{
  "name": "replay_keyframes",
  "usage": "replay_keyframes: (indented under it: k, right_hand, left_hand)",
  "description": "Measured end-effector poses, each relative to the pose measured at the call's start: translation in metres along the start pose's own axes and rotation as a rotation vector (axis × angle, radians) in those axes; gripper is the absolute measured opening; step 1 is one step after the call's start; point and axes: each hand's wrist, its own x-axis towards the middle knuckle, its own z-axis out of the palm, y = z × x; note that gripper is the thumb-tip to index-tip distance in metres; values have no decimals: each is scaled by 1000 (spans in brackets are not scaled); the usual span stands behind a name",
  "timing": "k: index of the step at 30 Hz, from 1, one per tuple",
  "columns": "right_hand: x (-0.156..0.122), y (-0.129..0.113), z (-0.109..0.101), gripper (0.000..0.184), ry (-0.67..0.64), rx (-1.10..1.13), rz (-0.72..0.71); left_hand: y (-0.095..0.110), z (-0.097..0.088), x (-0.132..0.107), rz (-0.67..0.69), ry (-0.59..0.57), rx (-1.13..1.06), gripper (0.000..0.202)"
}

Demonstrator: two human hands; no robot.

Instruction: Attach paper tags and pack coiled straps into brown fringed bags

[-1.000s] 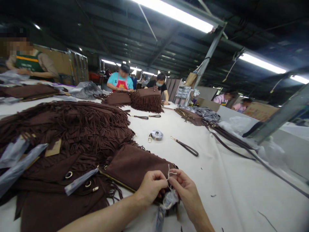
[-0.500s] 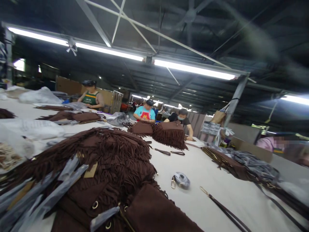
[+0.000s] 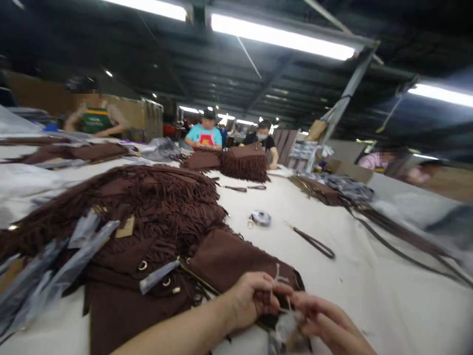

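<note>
My left hand comes in from the bottom, its fingers pinched on a thin white string. My right hand meets it fingertip to fingertip, also closed on the string. Below the right fingers hangs a small, blurred translucent plastic piece; what it is, I cannot make out. Under and behind the hands lies a brown fringed bag with a zip along its edge. A pile of brown fringed bags spreads to the left, with metal rings, a tan tag and grey-wrapped parts.
On the white table lie a brown wrist strap and a wrapped coiled strap. Long straps run along the right side. Co-workers sit and stand across the table, beside more fringed bags.
Both my hands have come into view at the bottom, holding the string. The view has tilted down, so the table fills more of it.
</note>
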Motion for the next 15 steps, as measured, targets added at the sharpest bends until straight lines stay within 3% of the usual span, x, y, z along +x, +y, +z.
replay_keyframes:
  k: [2,5,11,15]
  right_hand:
    - [-8,-1,-2,41,-119,73,16]
    - [-4,-6,-4,23,-147,69,16]
    - [-1,0,-3,38,-84,121,21]
    - [-1,8,-3,45,-64,188,98]
  left_hand:
    - [0,1,-3,-12,-10,-24,16]
    - [6,3,-1,-38,-20,-8,12]
    - [5,11,-3,-42,23,103,27]
    - [2,11,-2,-21,31,102,38]
